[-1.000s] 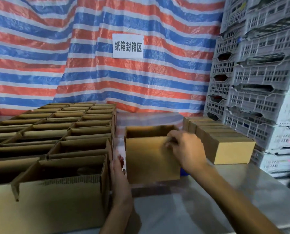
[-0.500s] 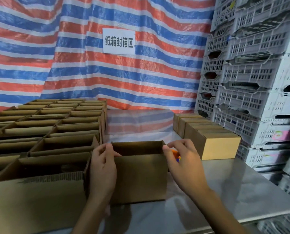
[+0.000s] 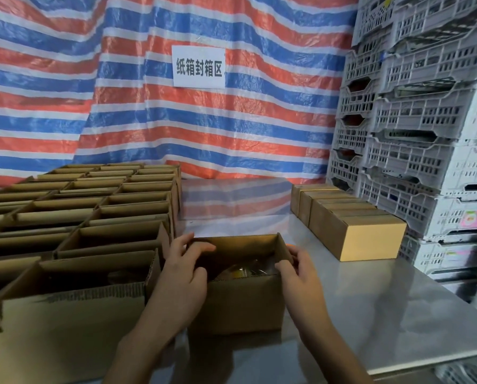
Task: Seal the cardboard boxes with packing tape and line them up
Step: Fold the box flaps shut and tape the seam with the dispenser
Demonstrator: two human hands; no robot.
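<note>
– Cardboard box (image 3: 240, 300), the one being worked on: where does it stand?
– On the metal table (image 3: 370, 306), near the front edge, right in front of the person. Its top is open, and something shiny and yellowish lies inside, too dim to make out.
– And the hands?
– The left hand (image 3: 181, 275) wraps the left wall, fingers curled over the rim, thumb at the near corner. The right hand (image 3: 301, 275) grips the right wall, thumb hooked inside. Both hold the box.
– What sits around it?
– To the left, a grid of open boxes (image 3: 98, 217) packed side by side, the nearest just beside the left hand. To the right, well apart, a row of closed boxes (image 3: 353, 234) touching one another, running back toward the wall.
– Behind them?
– A red, white and blue striped tarp (image 3: 120, 120) with a paper sign (image 3: 199, 66) on it. White plastic crates (image 3: 425, 134) are stacked on the right.
– Any tape?
– Only an orange sliver (image 3: 290, 246) shows just behind the right hand; I cannot tell what it is.
</note>
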